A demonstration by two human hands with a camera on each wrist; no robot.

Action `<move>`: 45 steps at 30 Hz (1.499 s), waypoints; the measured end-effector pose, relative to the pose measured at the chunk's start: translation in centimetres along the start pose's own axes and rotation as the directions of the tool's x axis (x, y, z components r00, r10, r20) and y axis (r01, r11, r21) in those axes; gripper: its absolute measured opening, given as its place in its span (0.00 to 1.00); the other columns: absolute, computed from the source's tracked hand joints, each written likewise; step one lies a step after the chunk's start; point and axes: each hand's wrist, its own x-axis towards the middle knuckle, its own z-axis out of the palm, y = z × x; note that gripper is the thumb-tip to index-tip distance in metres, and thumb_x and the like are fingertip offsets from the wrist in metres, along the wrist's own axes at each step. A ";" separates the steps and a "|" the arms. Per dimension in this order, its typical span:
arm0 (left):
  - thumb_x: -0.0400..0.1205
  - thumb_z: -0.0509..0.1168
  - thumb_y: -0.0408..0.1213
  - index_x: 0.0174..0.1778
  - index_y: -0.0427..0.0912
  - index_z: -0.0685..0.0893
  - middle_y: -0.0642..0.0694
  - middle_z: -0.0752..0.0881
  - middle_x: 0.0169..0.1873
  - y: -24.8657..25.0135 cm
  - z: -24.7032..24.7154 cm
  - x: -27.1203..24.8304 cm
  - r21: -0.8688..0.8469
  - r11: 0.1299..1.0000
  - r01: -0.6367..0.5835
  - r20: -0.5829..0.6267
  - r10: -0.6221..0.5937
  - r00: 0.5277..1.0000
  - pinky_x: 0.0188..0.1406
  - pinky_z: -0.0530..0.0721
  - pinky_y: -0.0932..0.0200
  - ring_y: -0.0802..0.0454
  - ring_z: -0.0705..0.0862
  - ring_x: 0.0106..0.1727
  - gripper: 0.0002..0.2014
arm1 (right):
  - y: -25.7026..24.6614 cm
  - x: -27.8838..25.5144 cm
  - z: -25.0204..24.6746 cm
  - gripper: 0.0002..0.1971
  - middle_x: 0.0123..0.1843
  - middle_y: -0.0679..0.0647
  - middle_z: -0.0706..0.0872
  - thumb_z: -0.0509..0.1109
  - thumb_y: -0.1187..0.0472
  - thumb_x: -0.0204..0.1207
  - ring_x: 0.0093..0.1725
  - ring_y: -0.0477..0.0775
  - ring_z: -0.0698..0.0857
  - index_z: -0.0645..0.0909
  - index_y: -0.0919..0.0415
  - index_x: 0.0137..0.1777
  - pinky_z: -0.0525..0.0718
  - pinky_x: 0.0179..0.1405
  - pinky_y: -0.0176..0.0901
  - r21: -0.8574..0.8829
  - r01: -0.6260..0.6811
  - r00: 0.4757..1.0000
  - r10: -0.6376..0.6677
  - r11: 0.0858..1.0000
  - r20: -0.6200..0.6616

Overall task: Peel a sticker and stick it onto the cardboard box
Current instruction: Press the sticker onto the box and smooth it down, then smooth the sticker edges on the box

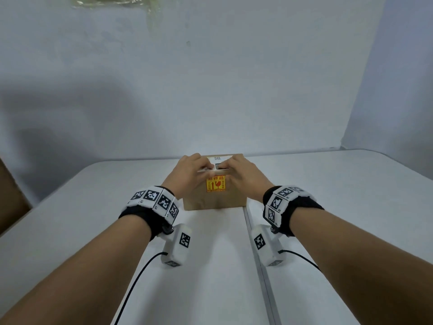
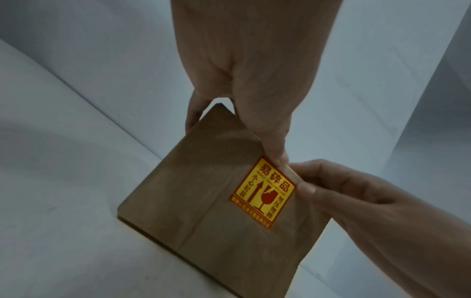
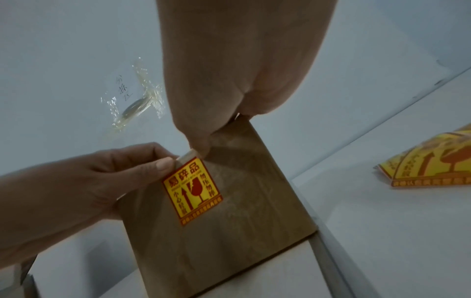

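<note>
A brown cardboard box [image 1: 214, 201] stands on the white table, at arm's length in front of me. A yellow and red fragile sticker [image 1: 216, 184] lies flat on its near face, just under the top edge. My left hand [image 1: 199, 170] and right hand [image 1: 228, 168] meet at that edge. The left thumb [image 3: 163, 165] pinches the sticker's [image 3: 192, 191] upper left corner. The right thumb [image 3: 201, 150] pinches a white strip at the upper right corner. In the left wrist view the left thumb [image 2: 276, 155] lies on the sticker's [image 2: 265, 193] top corner. The other fingertips are hidden behind the box.
A stack of the same yellow stickers [image 3: 430, 163] lies on the table to the right of the box. A seam [image 1: 257, 254] runs down the table [image 1: 93, 231]. The wall, with old tape [image 3: 137, 100], stands close behind. A brown board [image 1: 9, 195] leans at far left.
</note>
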 end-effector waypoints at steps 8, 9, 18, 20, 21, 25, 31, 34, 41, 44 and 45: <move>0.77 0.71 0.44 0.62 0.48 0.84 0.50 0.82 0.60 -0.5 -1.3 -0.3 -0.146 0.988 0.050 0.094 -0.036 0.995 0.58 0.75 0.64 0.56 0.77 0.58 0.17 | 1.8 -1.0 -1.6 0.25 0.74 0.55 0.73 0.59 0.47 0.82 0.70 0.55 0.77 0.70 0.60 0.74 0.74 0.68 0.44 0.282 -0.345 0.918 0.384 0.895 -0.096; 0.76 0.72 0.41 0.60 0.48 0.85 0.51 0.80 0.64 -0.7 -1.3 -0.5 -0.184 0.980 0.068 0.073 -0.056 0.996 0.64 0.75 0.61 0.57 0.76 0.61 0.16 | 2.1 -1.1 -1.7 0.24 0.72 0.56 0.76 0.58 0.46 0.83 0.69 0.55 0.79 0.71 0.61 0.72 0.74 0.66 0.43 0.331 -0.403 0.892 0.447 0.853 -0.065; 0.75 0.70 0.47 0.46 0.54 0.82 0.43 0.90 0.52 -2.3 -0.6 -0.4 -0.655 0.629 0.419 0.057 -0.512 0.857 0.61 0.86 0.44 0.45 0.88 0.53 0.06 | 2.7 0.0 -0.9 0.25 0.61 0.57 0.87 0.54 0.39 0.79 0.61 0.59 0.86 0.79 0.58 0.60 0.80 0.69 0.59 0.570 -0.498 0.814 0.578 0.654 0.048; 0.76 0.70 0.48 0.48 0.51 0.79 0.44 0.88 0.48 -2.1 -0.7 0.2 -0.630 0.650 0.425 0.001 -0.547 0.837 0.59 0.87 0.44 0.45 0.87 0.51 0.09 | 2.7 0.2 -1.0 0.28 0.63 0.55 0.86 0.54 0.37 0.76 0.63 0.59 0.84 0.79 0.56 0.62 0.78 0.70 0.59 0.580 -0.489 0.812 0.582 0.652 0.030; 0.76 0.70 0.48 0.47 0.50 0.77 0.44 0.87 0.47 -2.0 -0.7 0.6 -0.628 0.655 0.421 -0.034 -0.563 0.826 0.59 0.86 0.44 0.43 0.87 0.52 0.10 | 2.7 0.3 -1.1 0.28 0.65 0.54 0.85 0.54 0.36 0.75 0.65 0.58 0.83 0.78 0.55 0.64 0.77 0.71 0.58 0.596 -0.479 0.811 0.584 0.645 0.020; 0.80 0.66 0.47 0.51 0.44 0.76 0.49 0.83 0.50 -1.5 -0.5 1.6 -0.599 0.697 0.394 -0.147 -0.579 0.802 0.54 0.82 0.53 0.45 0.83 0.56 0.11 | 2.0 1.2 -1.8 0.27 0.69 0.52 0.82 0.55 0.38 0.75 0.67 0.55 0.82 0.74 0.50 0.70 0.76 0.73 0.55 0.651 -0.445 0.811 0.585 0.614 0.003; 0.81 0.62 0.35 0.66 0.48 0.79 0.51 0.79 0.64 -1.3 0.3 2.5 -0.607 0.682 0.408 -0.044 -0.541 0.840 0.53 0.73 0.63 0.54 0.77 0.60 0.17 | 1.7 3.1 -3.2 0.25 0.73 0.50 0.78 0.54 0.43 0.80 0.69 0.54 0.78 0.70 0.49 0.75 0.75 0.73 0.52 0.667 -0.416 0.813 0.581 0.618 -0.030; 0.81 0.62 0.36 0.72 0.48 0.75 0.51 0.76 0.63 -0.9 0.2 2.8 -0.560 0.708 0.429 0.015 -0.510 0.860 0.59 0.79 0.56 0.49 0.77 0.64 0.21 | 1.8 3.9 -3.2 0.27 0.77 0.51 0.75 0.52 0.41 0.79 0.70 0.54 0.76 0.65 0.45 0.78 0.73 0.74 0.53 0.658 -0.428 0.830 0.558 0.619 0.014; 0.83 0.57 0.56 0.84 0.47 0.57 0.48 0.45 0.86 -0.6 1.7 4.1 -0.003 0.963 0.270 0.204 -0.264 0.943 0.82 0.62 0.47 0.39 0.59 0.84 0.35 | 2.9 4.7 -1.8 0.29 0.79 0.52 0.73 0.50 0.41 0.78 0.72 0.52 0.74 0.70 0.52 0.76 0.69 0.79 0.57 0.587 -0.468 0.848 0.524 0.660 0.087; 0.77 0.59 0.66 0.84 0.51 0.54 0.50 0.47 0.85 -0.8 3.0 4.5 0.088 0.965 0.249 0.314 -0.264 0.912 0.82 0.61 0.44 0.36 0.59 0.83 0.43 | 3.3 4.3 -1.7 0.27 0.80 0.53 0.71 0.50 0.44 0.83 0.71 0.49 0.72 0.69 0.55 0.77 0.66 0.81 0.55 0.561 -0.482 0.846 0.524 0.672 0.099; 0.74 0.59 0.69 0.84 0.51 0.55 0.52 0.50 0.85 -1.1 3.3 4.6 0.123 0.967 0.225 0.342 -0.254 0.905 0.81 0.62 0.45 0.36 0.60 0.82 0.45 | 3.5 4.3 -1.6 0.27 0.81 0.54 0.70 0.50 0.45 0.84 0.76 0.51 0.70 0.67 0.56 0.79 0.65 0.81 0.55 0.552 -0.486 0.846 0.524 0.677 0.103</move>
